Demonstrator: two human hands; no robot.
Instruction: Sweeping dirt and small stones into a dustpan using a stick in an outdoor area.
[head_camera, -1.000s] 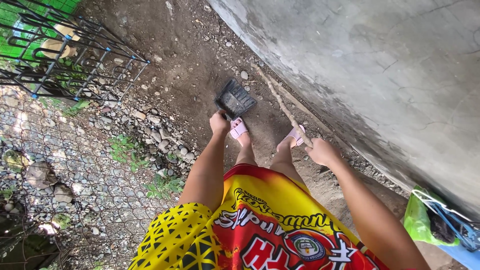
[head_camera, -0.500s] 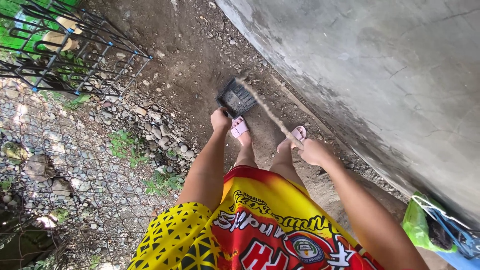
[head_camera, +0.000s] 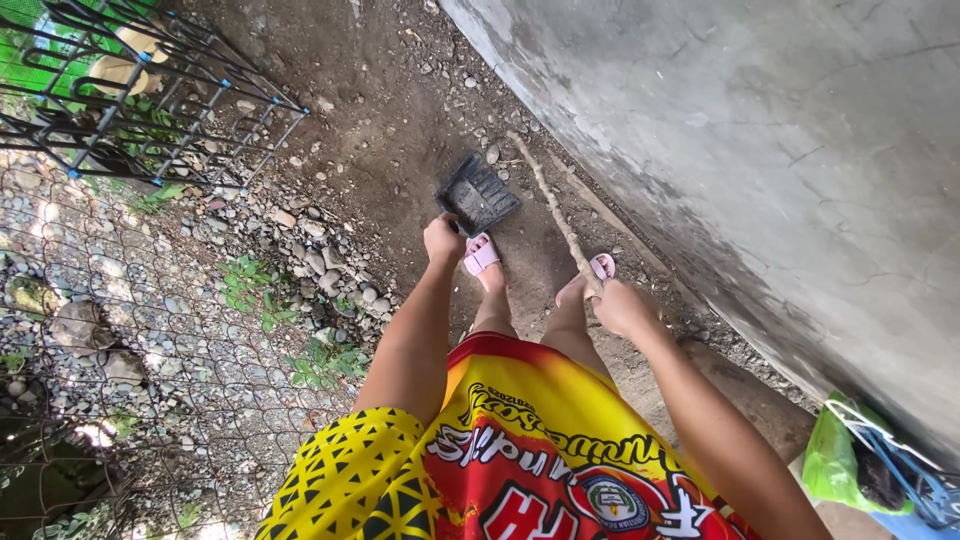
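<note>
While gripped: dustpan (head_camera: 478, 193) beyond left fingers (head_camera: 441, 232)

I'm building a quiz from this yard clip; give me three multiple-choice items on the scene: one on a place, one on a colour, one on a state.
1. Where does the dustpan sit?
A. against the wire fence
B. on the dirt ahead of the feet
C. on the wall

2. What colour are the sandals?
A. pink
B. black
C. green

3. What is the right hand doing?
A. hanging empty
B. gripping a thin stick
C. pressing the wall

Answers: B, it lies on bare soil before the toes; A, both straps are pink; B, fingers close round the stick.
</note>
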